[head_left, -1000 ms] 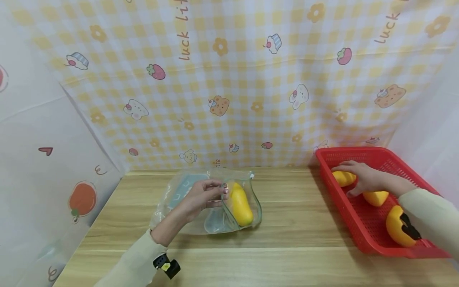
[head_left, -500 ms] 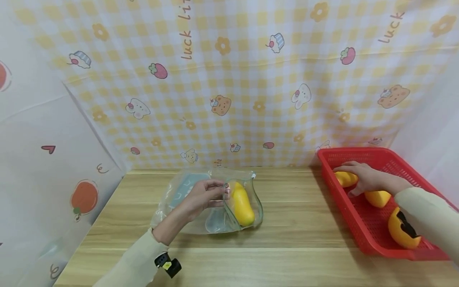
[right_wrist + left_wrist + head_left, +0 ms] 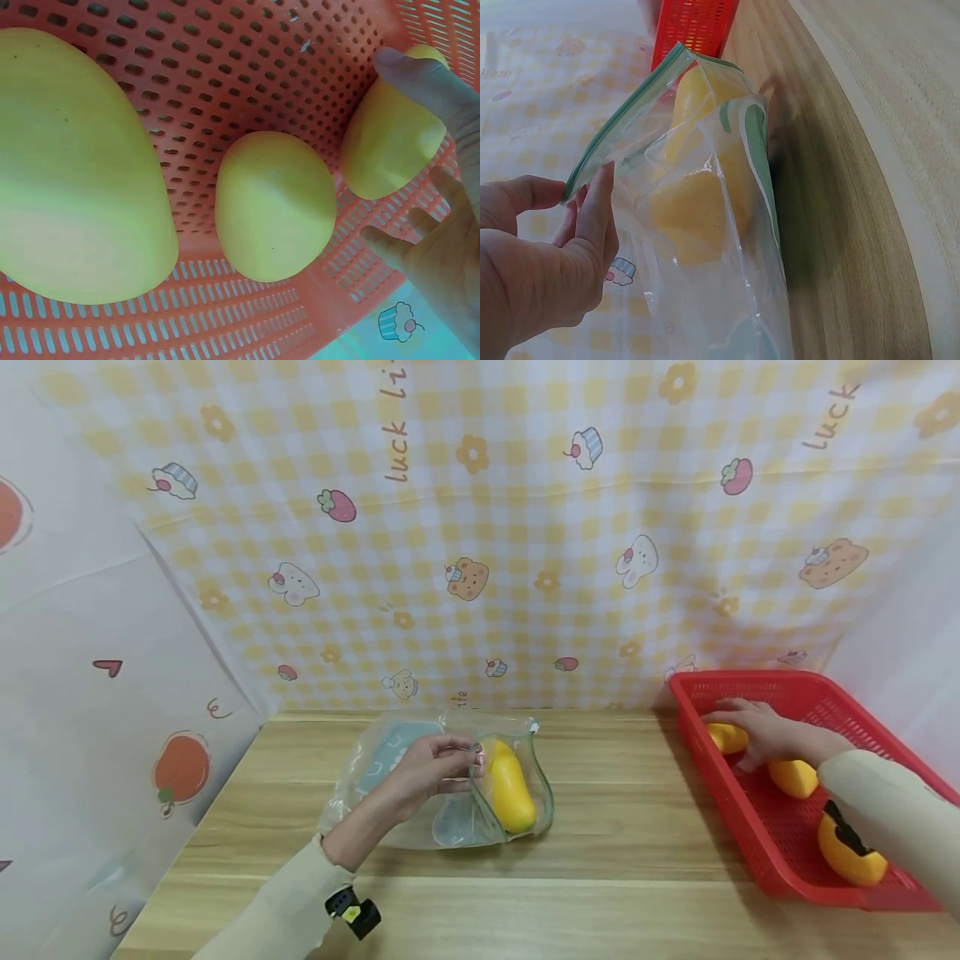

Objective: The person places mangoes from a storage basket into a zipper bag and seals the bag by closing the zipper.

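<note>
Firstly, the left hand pinches the greenish zip edge of a clear plastic bag between thumb and fingers; the bag's mouth gapes toward the right. The right hand is inside the red basket with fingers loosely spread, unclenched. Its thumb crosses over the far mango while the other fingers lie beside it — whether skin meets fruit, cannot tell.

Bag contents: at least 1 yellow piece, the bagged mango, lying near the mouth; creased film makes an exact count uncertain. A blue printed panel shows at the bag's left part.

Basket contents: 3 yellow mangoes. Beyond the far mango, the middle mango sits apart from its neighbours, and the near mango is partly covered by the right sleeve in the head view.

Bag and basket rest well apart on the wood-grain desk — bag near centre, basket at right. Behind: a yellow-and-white checked cloth with cartoon prints.
</note>
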Demonstrator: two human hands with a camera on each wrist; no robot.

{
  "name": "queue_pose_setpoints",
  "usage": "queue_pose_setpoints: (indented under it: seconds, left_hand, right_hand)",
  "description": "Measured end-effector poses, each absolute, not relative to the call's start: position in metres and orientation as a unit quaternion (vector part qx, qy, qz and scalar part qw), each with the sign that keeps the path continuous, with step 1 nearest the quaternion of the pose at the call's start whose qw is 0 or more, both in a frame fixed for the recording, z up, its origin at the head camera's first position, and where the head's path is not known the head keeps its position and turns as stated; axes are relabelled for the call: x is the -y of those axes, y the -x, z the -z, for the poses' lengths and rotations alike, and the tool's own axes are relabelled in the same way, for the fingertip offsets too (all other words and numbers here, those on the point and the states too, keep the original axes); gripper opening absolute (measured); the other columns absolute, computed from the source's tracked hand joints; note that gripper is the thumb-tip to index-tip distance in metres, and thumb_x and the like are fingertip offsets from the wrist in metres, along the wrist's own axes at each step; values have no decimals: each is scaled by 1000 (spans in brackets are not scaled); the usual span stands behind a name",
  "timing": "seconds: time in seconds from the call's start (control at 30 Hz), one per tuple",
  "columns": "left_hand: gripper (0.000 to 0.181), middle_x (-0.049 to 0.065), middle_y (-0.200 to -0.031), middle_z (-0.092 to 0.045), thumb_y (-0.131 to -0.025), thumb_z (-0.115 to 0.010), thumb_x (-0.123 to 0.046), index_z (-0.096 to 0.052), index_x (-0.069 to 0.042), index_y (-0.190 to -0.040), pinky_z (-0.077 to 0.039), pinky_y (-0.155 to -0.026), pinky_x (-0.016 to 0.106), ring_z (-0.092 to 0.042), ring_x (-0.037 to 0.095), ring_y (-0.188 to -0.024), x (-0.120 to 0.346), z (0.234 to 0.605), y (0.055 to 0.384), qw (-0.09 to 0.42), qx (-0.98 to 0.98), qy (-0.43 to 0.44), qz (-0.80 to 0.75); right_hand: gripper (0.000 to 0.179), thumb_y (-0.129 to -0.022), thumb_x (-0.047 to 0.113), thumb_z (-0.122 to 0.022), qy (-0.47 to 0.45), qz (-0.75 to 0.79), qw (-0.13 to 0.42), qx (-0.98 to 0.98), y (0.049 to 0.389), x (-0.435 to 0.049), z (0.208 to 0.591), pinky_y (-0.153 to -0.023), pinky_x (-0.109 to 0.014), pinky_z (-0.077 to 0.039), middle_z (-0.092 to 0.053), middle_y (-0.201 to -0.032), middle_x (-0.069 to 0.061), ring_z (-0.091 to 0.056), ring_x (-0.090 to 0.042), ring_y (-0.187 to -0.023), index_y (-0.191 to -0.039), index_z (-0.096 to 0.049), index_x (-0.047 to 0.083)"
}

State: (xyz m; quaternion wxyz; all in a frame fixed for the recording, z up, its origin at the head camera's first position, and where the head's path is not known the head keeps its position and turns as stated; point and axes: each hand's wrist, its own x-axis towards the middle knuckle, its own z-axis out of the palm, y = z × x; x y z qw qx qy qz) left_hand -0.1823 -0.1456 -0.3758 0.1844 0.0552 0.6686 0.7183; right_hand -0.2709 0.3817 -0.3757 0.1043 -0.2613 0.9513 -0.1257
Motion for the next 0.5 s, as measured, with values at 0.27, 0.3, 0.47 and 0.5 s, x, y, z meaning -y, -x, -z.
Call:
queue_pose_setpoints:
  seconds: [0.27,0.3,0.47,0.5]
  left_hand:
    - [31,15,-105,-69,-102,-60,-4,-54,13,-128,-60,-87,40,-72,24,-95,145,376,183,187,-666,-57,-720]
    - [31,14,-105,-70,-102,-60,-4,-54,13,-127,-60,-86,40,-72,24,-95,145,376,183,187,-665,-58,-720]
    - [32,14,-104,-70,-102,-60,-4,-53,13,-128,-60,-86,40,-72,24,-94,145,376,183,189,-662,-57,-723]
    - [33,14,-104,-70,-102,-60,-4,-53,14,-129,-60,-86,39,-72,24,-94,145,376,183,189,-663,-57,-723]
  right_hand:
    - [78,-61,8,-96,275,98,82,-953,274,-382,388,-94,-83,-32,-44,-137,-38,-33,-63,-124,-131,-63,-1]
    - [77,-61,7,-96,280,95,77,-952,275,-382,391,-94,-83,-32,-45,-136,-39,-34,-64,-123,-130,-63,-2]
    - [66,-64,7,-95,295,91,56,-950,279,-380,400,-95,-80,-35,-50,-130,-37,-41,-61,-118,-123,-67,-3]
    - [63,-65,6,-94,298,90,49,-949,279,-379,401,-94,-79,-36,-52,-128,-36,-43,-60,-117,-122,-68,-3]
